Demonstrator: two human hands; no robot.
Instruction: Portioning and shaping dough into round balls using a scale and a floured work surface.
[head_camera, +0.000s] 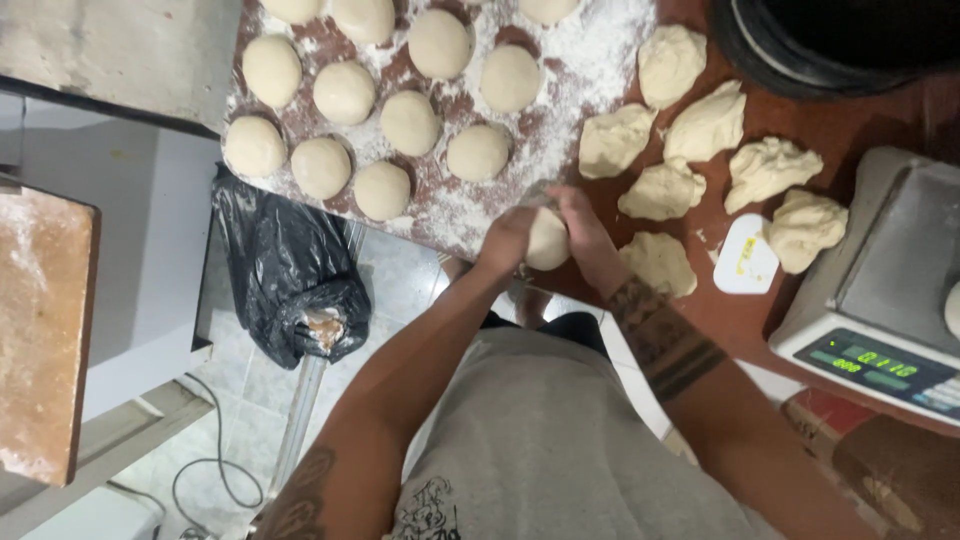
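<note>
My left hand and my right hand cup one pale dough ball between them at the near edge of the floured wooden table. Several smooth round dough balls lie in rows on the floured part to the left. To the right, several rough unshaped dough pieces lie on the bare reddish wood. The nearest rough piece sits just right of my right wrist.
A white plastic dough scraper lies among the rough pieces. A digital scale stands at the right with a bit of dough on its pan. A dark round bowl is at the top right. A black plastic bag hangs below the table's left edge.
</note>
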